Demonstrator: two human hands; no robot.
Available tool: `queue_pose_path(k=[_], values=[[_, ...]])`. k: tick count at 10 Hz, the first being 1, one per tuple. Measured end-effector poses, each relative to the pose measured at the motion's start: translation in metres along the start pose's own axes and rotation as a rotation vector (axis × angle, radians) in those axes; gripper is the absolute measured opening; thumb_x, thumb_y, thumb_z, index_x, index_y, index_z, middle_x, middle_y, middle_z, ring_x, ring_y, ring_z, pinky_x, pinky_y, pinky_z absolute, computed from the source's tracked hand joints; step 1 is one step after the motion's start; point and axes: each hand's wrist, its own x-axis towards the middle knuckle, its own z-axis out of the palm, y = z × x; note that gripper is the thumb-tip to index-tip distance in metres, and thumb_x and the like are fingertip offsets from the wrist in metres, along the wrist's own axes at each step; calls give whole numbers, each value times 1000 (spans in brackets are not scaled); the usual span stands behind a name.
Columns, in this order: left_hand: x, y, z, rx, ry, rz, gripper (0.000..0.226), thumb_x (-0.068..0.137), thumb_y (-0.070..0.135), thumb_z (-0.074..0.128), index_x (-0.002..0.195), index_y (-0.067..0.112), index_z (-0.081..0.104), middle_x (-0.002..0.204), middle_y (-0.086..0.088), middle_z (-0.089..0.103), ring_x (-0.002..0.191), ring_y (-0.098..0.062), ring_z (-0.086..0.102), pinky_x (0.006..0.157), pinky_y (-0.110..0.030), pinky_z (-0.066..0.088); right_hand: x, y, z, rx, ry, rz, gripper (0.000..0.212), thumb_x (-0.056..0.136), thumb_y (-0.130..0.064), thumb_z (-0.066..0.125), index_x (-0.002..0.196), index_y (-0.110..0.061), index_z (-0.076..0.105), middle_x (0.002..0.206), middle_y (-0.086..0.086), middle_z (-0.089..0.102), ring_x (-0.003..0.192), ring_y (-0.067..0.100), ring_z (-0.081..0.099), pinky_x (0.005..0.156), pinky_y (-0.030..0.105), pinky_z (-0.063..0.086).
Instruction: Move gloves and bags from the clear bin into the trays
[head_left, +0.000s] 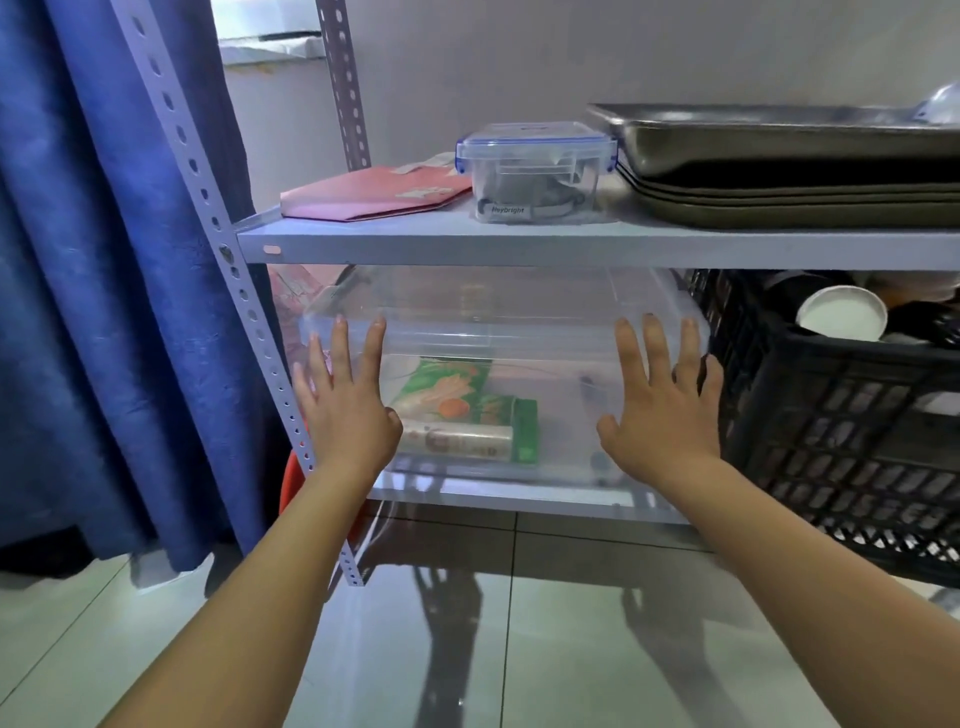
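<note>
A clear plastic bin (498, 332) stands on the lower shelf of a metal rack. Inside it lie a green printed package (470, 395) and a pale roll of bags (457, 439) in front of it. My left hand (345, 410) is spread flat against the bin's front wall at the left, fingers apart. My right hand (662, 410) is spread the same way at the right of the front wall. Neither hand holds anything. A stack of metal trays (779, 156) rests on the upper shelf at the right.
On the upper shelf (519, 241) sit a small clear box with a blue-clipped lid (535, 171) and a pink folder (374, 195). A black crate (841, 415) with a white cup stands right of the bin. A blue curtain (93, 260) hangs left; the floor is glossy tile.
</note>
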Motion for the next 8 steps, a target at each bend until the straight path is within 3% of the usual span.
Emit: queue_pose_path(k=[4, 5, 6, 7, 8], values=[[3, -10, 11, -16, 52, 65, 110, 68, 11, 69, 154, 40, 5, 165, -8, 6, 150, -37, 0, 116, -58, 10, -4, -1, 7, 51, -4, 34, 109, 74, -41, 60, 151, -29, -16, 163, 1, -13, 148, 35, -20, 116, 61, 12], [1, -9, -6, 15, -84, 44, 113, 69, 13, 69, 154, 41, -1, 165, -8, -3, 150, -36, -7, 117, -58, 8, -7, 1, -8, 67, -120, 34, 116, 70, -45, 61, 151, -32, -20, 163, -1, -15, 147, 33, -22, 115, 59, 17], [9, -4, -42, 65, -410, 33, 112, 80, 26, 64, 148, 45, -23, 164, -2, -20, 149, -34, -18, 118, -57, -2, 2, 3, -38, 36, -426, 40, 114, 78, -51, 55, 141, -38, -39, 156, -7, -38, 141, 28, -39, 118, 60, 1], [32, 1, -93, 161, -719, 42, 104, 86, 39, 58, 147, 46, -26, 162, -1, -27, 149, -34, -19, 119, -59, -4, 16, 0, -89, 36, -698, 64, 104, 83, -44, 50, 145, -37, -33, 157, -7, -36, 143, 28, -34, 117, 62, -3], [52, 7, -158, 193, -887, 50, 97, 86, 41, 59, 153, 44, -11, 164, -2, -20, 150, -33, -18, 117, -59, -5, 10, -5, -156, 141, -817, 34, 91, 87, -43, 55, 154, -34, -6, 164, -7, -16, 149, 29, -18, 118, 60, 2]])
